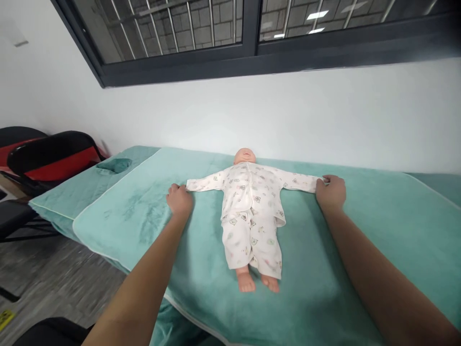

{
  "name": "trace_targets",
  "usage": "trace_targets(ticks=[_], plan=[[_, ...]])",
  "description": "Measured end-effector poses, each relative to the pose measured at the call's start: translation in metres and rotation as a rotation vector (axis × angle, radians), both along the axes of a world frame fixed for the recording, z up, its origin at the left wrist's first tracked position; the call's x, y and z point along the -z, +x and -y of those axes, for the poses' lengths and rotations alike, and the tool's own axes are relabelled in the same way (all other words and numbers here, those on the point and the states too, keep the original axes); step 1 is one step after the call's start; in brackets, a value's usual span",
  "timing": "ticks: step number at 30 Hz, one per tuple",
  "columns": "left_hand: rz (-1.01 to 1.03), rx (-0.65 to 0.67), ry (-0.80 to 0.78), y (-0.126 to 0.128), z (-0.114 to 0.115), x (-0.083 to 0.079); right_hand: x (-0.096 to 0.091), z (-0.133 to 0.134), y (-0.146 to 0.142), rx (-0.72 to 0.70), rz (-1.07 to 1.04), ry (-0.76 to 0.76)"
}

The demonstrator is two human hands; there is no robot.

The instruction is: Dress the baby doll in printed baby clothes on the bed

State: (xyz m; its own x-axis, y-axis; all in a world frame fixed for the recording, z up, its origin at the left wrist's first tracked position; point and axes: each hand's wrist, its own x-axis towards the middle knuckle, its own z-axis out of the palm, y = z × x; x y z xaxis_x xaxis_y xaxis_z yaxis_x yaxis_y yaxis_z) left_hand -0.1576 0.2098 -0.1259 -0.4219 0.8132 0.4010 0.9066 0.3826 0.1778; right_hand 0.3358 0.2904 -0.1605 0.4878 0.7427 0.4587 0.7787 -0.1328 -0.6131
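A baby doll (251, 211) in a white printed two-piece suit lies on its back on a teal blanket (144, 216), head toward the wall, arms spread wide, bare feet toward me. My left hand (179, 199) is closed at the end of the doll's sleeve on the left side. My right hand (331, 191) is closed around the cuff of the other sleeve on the right. Both of my forearms reach in from the bottom of the view.
The blanket covers a padded table (54, 204) with a face hole (113, 165) at its left end. Black and red chairs (50, 158) stand at the left. A white wall and a barred window (173, 29) lie behind. Grey floor shows at the lower left.
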Motion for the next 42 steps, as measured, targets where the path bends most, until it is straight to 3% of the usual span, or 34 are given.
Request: trace_targets(ticks=[2, 4, 8, 13, 16, 19, 23, 29, 31, 35, 39, 42], plan=[[-0.011, 0.015, 0.021, 0.004, 0.010, 0.001, -0.005, 0.006, -0.008, -0.020, 0.047, 0.063], [-0.059, 0.127, 0.061, 0.010, 0.018, 0.003, -0.012, 0.016, -0.025, -0.098, 0.095, 0.135], [-0.069, 0.367, 0.011, 0.017, 0.025, 0.009, -0.027, 0.047, -0.084, -0.416, 0.108, 0.273], [0.059, 0.219, 0.007, 0.018, 0.023, 0.010, -0.040, 0.093, -0.148, -0.830, 0.125, 0.418], [0.075, 0.198, 0.047, 0.017, 0.025, 0.010, -0.046, 0.110, -0.155, -0.963, 0.211, 0.451], [0.128, 0.300, 0.169, 0.020, 0.036, 0.011, -0.050, 0.117, -0.148, -1.096, 0.337, 0.387], [0.368, 0.456, 0.317, 0.038, 0.064, 0.012, -0.056, 0.116, -0.140, -1.118, 0.366, 0.314], [0.865, 0.664, 0.340, 0.093, 0.100, 0.007, -0.056, 0.118, -0.142, -1.042, 0.373, 0.296], [0.891, 0.740, 0.315, 0.107, 0.104, 0.006, -0.055, 0.122, -0.143, -0.974, 0.285, 0.323], [0.851, 0.743, 0.350, 0.119, 0.106, 0.009, -0.057, 0.129, -0.141, -0.891, 0.110, 0.402], [0.858, 0.703, 0.321, 0.119, 0.109, 0.010, -0.056, 0.134, -0.142, -1.030, 0.217, 0.260], [0.822, 0.646, 0.286, 0.121, 0.114, 0.010, -0.056, 0.155, -0.146, -1.145, 0.218, 0.189]])
